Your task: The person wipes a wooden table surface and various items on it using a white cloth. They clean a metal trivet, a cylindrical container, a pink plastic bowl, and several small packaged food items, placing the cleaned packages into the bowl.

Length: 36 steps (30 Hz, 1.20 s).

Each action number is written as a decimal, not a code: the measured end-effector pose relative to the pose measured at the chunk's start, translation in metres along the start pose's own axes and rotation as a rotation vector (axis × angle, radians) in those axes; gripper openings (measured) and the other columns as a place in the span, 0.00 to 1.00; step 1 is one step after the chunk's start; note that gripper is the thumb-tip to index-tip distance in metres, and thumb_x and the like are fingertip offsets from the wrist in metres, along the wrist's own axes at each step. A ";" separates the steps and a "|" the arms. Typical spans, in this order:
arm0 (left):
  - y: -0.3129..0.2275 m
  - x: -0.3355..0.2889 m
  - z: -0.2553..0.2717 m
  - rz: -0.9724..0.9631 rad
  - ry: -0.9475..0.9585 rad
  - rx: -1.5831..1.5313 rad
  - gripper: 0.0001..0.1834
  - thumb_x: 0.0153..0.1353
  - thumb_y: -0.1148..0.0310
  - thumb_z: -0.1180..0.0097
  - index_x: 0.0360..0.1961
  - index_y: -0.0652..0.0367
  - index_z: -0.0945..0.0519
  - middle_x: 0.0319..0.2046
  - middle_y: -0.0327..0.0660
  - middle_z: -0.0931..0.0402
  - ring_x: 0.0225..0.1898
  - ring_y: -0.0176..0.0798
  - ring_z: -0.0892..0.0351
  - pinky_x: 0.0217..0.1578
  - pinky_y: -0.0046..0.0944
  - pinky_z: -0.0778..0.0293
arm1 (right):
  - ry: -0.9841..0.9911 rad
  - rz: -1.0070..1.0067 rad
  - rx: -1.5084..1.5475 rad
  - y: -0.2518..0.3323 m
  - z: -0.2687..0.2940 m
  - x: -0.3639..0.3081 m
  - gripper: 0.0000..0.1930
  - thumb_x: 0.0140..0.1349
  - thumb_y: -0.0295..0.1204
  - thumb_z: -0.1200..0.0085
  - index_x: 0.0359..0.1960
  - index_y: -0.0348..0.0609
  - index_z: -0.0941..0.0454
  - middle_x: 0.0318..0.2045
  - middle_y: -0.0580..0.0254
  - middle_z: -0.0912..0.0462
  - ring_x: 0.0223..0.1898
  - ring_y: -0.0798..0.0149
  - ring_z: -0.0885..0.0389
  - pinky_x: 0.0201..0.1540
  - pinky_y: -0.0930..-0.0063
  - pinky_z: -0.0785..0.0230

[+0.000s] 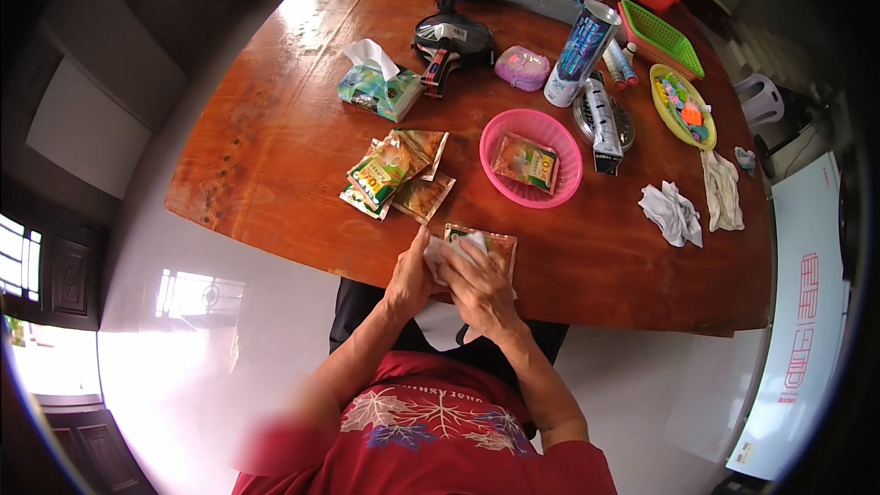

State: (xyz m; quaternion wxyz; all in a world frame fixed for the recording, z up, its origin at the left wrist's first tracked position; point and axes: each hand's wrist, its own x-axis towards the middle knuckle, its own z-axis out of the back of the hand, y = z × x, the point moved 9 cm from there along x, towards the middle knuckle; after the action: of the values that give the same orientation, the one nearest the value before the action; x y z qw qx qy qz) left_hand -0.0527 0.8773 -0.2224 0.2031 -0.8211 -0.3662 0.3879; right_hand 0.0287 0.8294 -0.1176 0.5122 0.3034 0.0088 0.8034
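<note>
At the table's near edge lies a flat food packet (500, 245) with a green and orange print, partly covered by a white tissue (471, 244). My right hand (480, 290) presses this crumpled tissue onto the packet's face, fingers bent over it. On the packet's left side, my left hand (409, 277) is closed at its edge, thumb up; tissue and fingers hide part of that grip. Just beyond, to the left, several similar packets (396, 170) lie in a loose pile. A pink plastic basket (575, 185) farther off holds another such packet (526, 163).
A tissue pack (379, 93), a black racket case (467, 37), a purple pouch (522, 69) and a tall shuttlecock tube (581, 55) stand farther back. Rightward are a boxed item (602, 124), a yellow basket of small toys (658, 84), a crumpled white cloth (672, 214) and a glove (722, 191).
</note>
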 end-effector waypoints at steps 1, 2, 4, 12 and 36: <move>0.001 -0.001 -0.003 0.032 -0.010 -0.071 0.26 0.68 0.48 0.56 0.47 0.64 0.26 0.38 0.46 0.21 0.36 0.39 0.19 0.36 0.38 0.21 | 0.006 0.052 0.006 0.001 0.002 -0.009 0.13 0.53 0.26 0.43 0.42 0.45 0.18 0.52 0.68 0.23 0.57 0.60 0.29 0.57 0.58 0.40; -0.002 -0.003 -0.005 0.002 -0.013 0.013 0.24 0.67 0.51 0.53 0.47 0.64 0.25 0.38 0.45 0.21 0.36 0.39 0.19 0.36 0.38 0.21 | 0.040 0.062 0.040 0.000 0.004 -0.016 0.13 0.53 0.26 0.43 0.42 0.46 0.18 0.52 0.68 0.23 0.57 0.61 0.29 0.58 0.59 0.41; -0.007 -0.005 -0.007 -0.057 -0.020 0.183 0.20 0.65 0.56 0.48 0.46 0.65 0.25 0.37 0.44 0.21 0.36 0.38 0.19 0.37 0.38 0.20 | 0.105 0.080 0.109 0.000 0.012 -0.029 0.13 0.53 0.25 0.45 0.41 0.47 0.18 0.52 0.69 0.24 0.58 0.63 0.30 0.59 0.62 0.41; -0.009 -0.009 -0.010 -0.105 -0.081 0.418 0.15 0.62 0.68 0.44 0.48 0.64 0.24 0.37 0.40 0.21 0.32 0.32 0.20 0.29 0.32 0.20 | 0.083 -0.138 0.574 -0.025 0.050 -0.019 0.14 0.53 0.14 0.49 0.39 0.42 0.20 0.46 0.60 0.23 0.50 0.53 0.25 0.53 0.62 0.31; -0.105 0.003 -0.103 -0.566 0.073 0.406 0.11 0.63 0.75 0.46 0.45 0.69 0.25 0.38 0.38 0.21 0.39 0.28 0.23 0.45 0.29 0.27 | -0.287 -0.439 -0.261 -0.110 0.085 -0.077 0.15 0.50 0.16 0.49 0.41 0.40 0.22 0.45 0.55 0.23 0.48 0.48 0.28 0.53 0.58 0.33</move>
State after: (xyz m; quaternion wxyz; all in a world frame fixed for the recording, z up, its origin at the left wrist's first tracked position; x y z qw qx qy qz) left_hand -0.0169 0.9422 -0.0952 0.4745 -0.6431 -0.4875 0.3516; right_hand 0.1838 0.7925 -0.1209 0.7045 0.3363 -0.1015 0.6166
